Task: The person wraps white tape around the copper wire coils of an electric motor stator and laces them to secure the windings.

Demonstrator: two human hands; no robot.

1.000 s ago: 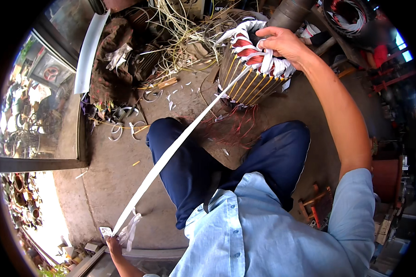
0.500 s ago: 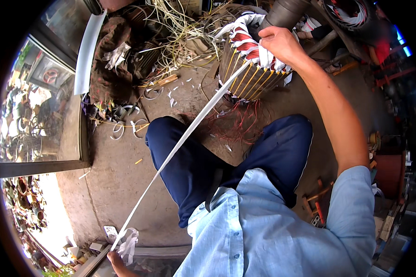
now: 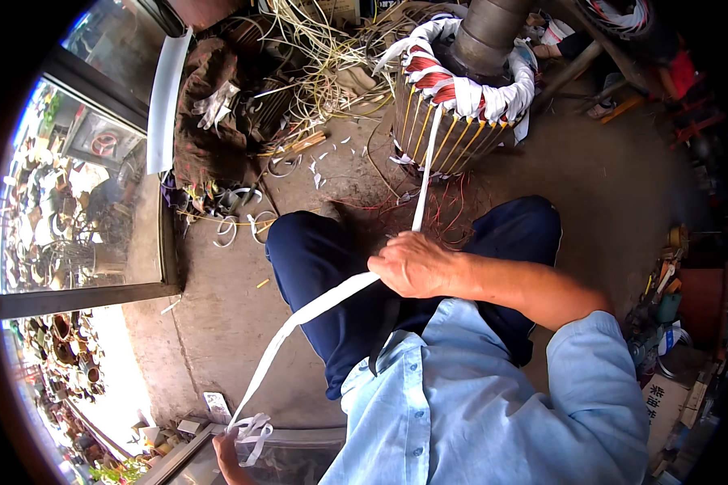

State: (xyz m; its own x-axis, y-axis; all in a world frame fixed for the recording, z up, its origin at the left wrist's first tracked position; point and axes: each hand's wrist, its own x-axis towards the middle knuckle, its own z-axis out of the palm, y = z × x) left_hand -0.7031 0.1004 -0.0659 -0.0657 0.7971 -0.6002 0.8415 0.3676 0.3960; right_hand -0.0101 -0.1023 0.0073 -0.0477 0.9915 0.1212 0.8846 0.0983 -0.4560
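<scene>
A motor stator [image 3: 410, 129] stands on the floor ahead of my knees. White wrapping covers much of its ring of red copper windings [image 3: 430, 77], and yellow strips line its side. From the ring a white cloth tape [image 3: 298, 315] runs down toward me. In front of my lap, my right hand [image 3: 414, 265] is closed around the tape partway along. At the lower left my left hand [image 3: 226, 457] pinches the tape farther along, and a loose looped tail hangs beside it. The tape is taut above my right hand and bows slightly between the hands.
Tangled pale wires [image 3: 323, 48] and a brown patterned cloth [image 3: 206, 129] with a glove lie at the far left. White scraps and thin red wires litter the floor. A glass-paned door [image 3: 81, 297] stands at left. Another person's hand [image 3: 547, 51] shows at the far right.
My right hand has come down from the winding ring to mid-tape near my lap. The tape now bends at that hand. My left hand stays at the lower left, still holding the tape.
</scene>
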